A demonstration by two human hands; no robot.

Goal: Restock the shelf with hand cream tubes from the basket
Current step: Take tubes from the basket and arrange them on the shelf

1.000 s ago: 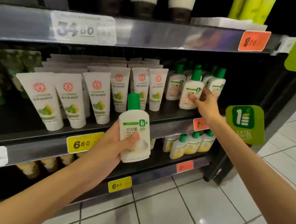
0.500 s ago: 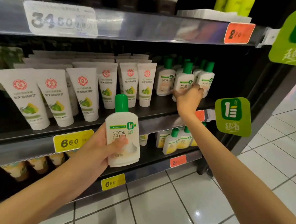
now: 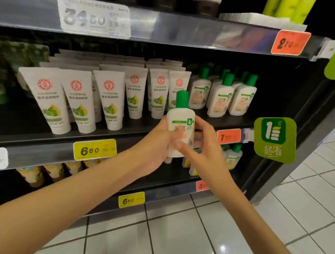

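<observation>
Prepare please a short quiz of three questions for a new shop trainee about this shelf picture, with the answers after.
1. True or false: both hands touch the green-capped bottle.
2. Which price tag sits under the white tubes on the middle shelf? A) yellow 6.60 B) white 34.60 C) orange 2.70
3. Fill in: the matching bottles on the shelf stand to the ____ of the tubes.

Key
1. True: the left hand grips it, the right hand has fingers on it.
2. A, the yellow tag.
3. right
</observation>
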